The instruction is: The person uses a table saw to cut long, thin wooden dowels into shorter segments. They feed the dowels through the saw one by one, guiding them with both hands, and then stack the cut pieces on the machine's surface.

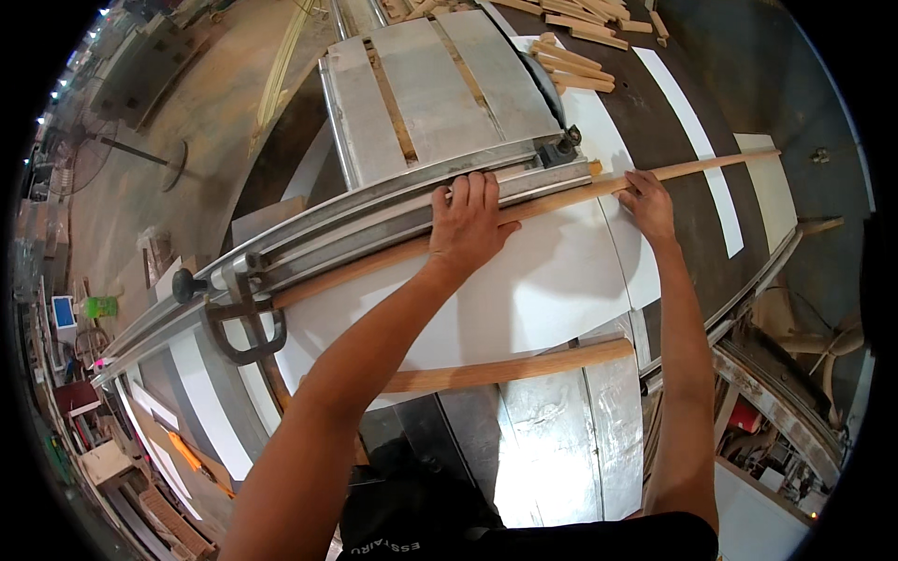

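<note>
A long, thin wooden strip (552,199) lies along the near side of a metal fence (374,222) and reaches far to the right. My left hand (465,224) has its fingers hooked over the fence, while its thumb presses toward the strip, so both are gripped together. Farther right, my right hand (647,204) pinches the strip between thumb and fingers. The strip's left end sits by a dark metal clamp (245,335) at the fence's left part. Nearer to me a second, slightly curved wooden piece (514,366) rests across white sheet and metal table; my left arm hides part of it.
Beyond the fence is a slatted metal table (421,79) with a dark round blade-like edge at its right. Short wooden pieces (571,70) are heaped at the far right. A black stop block (558,148) sits on the fence. A standing fan (89,154) is at far left.
</note>
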